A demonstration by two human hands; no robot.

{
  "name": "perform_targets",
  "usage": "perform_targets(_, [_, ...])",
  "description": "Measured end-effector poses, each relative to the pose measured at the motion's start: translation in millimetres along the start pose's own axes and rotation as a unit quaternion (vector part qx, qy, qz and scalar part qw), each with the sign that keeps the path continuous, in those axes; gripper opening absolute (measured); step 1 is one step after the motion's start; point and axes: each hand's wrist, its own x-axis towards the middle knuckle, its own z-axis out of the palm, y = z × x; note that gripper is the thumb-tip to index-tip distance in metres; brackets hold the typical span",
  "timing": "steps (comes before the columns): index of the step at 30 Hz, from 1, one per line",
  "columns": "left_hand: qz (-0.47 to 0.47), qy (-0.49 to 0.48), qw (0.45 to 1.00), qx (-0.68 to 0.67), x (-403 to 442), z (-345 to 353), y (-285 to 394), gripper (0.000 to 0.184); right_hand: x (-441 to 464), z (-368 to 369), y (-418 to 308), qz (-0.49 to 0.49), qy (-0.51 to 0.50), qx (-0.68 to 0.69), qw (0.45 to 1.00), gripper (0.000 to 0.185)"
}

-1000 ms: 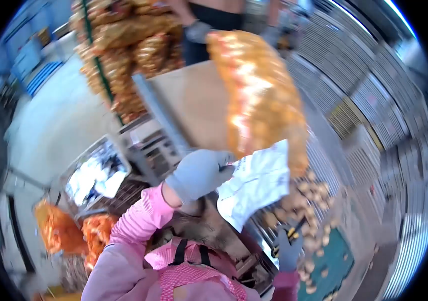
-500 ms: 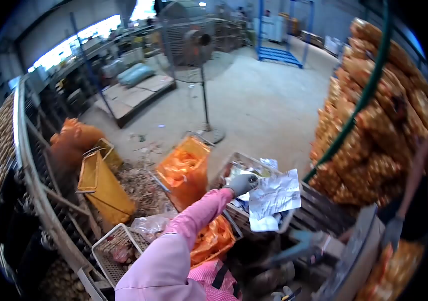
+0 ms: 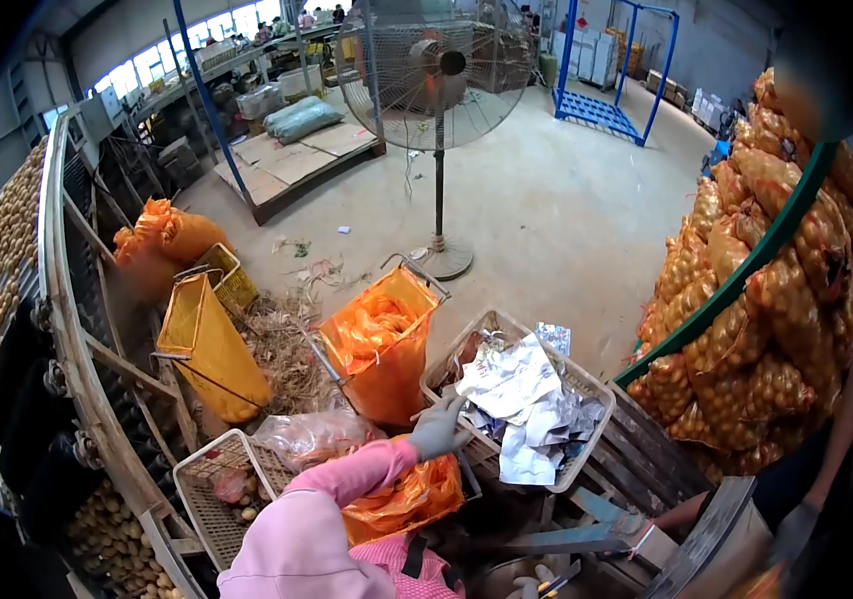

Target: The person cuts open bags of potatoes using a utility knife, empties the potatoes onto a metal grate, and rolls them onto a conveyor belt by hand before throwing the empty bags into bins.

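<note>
My left hand, in a grey glove, is open and empty beside the left rim of a crate. Crumpled printed white papers lie heaped in that crate. Just below and left of the hand is an orange bag, and above it an orange-lined bin. At the bottom edge, partly cut off, my right hand is closed on a yellow and black tool with a dark blade.
Full mesh sacks are stacked behind a green bar on the right, near a co-worker's arm. A fan, yellow baskets and a small white crate stand ahead and left. A conveyor rail runs along the left.
The view has swung from the sack and potatoes to the floor area. My left hand has let go of the white paper, now on the heap, and moved left and down. The tool stays in my right hand.
</note>
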Motion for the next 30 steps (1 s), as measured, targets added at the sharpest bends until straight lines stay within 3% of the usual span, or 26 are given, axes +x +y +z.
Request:
perform_targets(1, [-0.002,-0.008,1.000,0.003,-16.9,3.0,-3.1,0.074,-1.9,0.5,2.0,-0.008,0.011,0.012,1.000,0.026])
perform_targets(3, [0.041,0.075,0.994,0.066,-53.8,15.7,-12.2,0.076,-2.8,1.4,13.3,-0.060,0.039,0.018,0.997,0.026])
perform_targets(4, [0.016,0.086,0.991,0.100,-73.6,23.9,-14.0,0.076,1.1,2.6,22.0,-0.113,0.057,0.004,0.992,0.026])
perform_targets(5, [0.022,0.081,0.991,0.106,-88.4,26.5,-18.3,0.075,0.4,15.8,-13.7,0.122,0.117,0.211,0.963,0.028])
perform_targets(8, [0.002,0.048,0.991,0.125,-128.1,52.0,-57.6,0.073,2.8,23.5,-14.7,0.198,0.125,0.237,0.943,0.032])
perform_targets(10, [-0.026,0.013,0.990,0.135,-141.6,66.2,-78.8,0.072,1.6,32.3,-19.9,0.216,0.139,0.233,0.938,0.034])
perform_targets(12, [-0.003,-0.094,0.973,0.211,-151.4,72.8,-87.0,0.070,0.7,37.4,-13.7,0.235,0.153,0.225,0.933,0.036])
perform_targets(15, [0.031,-0.134,0.965,0.223,-148.9,85.7,-98.0,0.068,3.4,43.9,-8.5,0.260,0.162,0.173,0.936,0.027])
perform_targets(19, [0.028,-0.197,0.941,0.274,-134.2,129.5,-124.7,0.063,-0.8,48.9,42.7,0.286,0.151,0.206,0.923,0.035])
perform_targets(21, [0.011,-0.231,0.929,0.287,-125.0,152.9,-136.4,0.061,0.0,53.2,53.4,0.322,0.137,0.193,0.917,0.018])
perform_targets(24, [0.009,-0.230,0.940,0.250,-115.7,177.3,-154.9,0.062,2.3,56.0,79.9,0.363,0.112,0.126,0.916,0.014])
perform_targets(30, [-0.008,-0.237,0.947,0.217,-118.1,196.1,-179.6,0.064,11.2,63.3,99.7,0.383,0.066,0.143,0.910,0.016])
